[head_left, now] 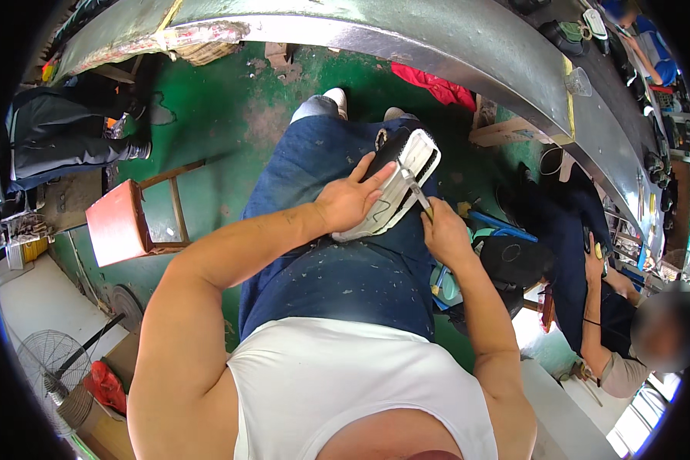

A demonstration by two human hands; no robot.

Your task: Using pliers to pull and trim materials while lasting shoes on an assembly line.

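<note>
Across my lap lies a shoe point(393, 207), its white underside turned up and a black upper showing along one side. My left hand point(353, 201) lies on the shoe with its fingers stretched and spread. My right hand point(445, 233) is closed around a slim metal hand tool point(417, 188). The tool's bright head touches or hovers just over the shoe's underside; its exact kind is hard to make out. A dark blue apron point(322, 276) covers my lap beneath the shoe.
Ahead curves a long metal-edged workbench point(437, 57). A red-topped stool point(116, 222) stands left, above a wire fan point(54, 376). At right sits a co-worker point(590, 307), near a black round seat point(514, 261). Red cloth point(437, 84) lies under the bench.
</note>
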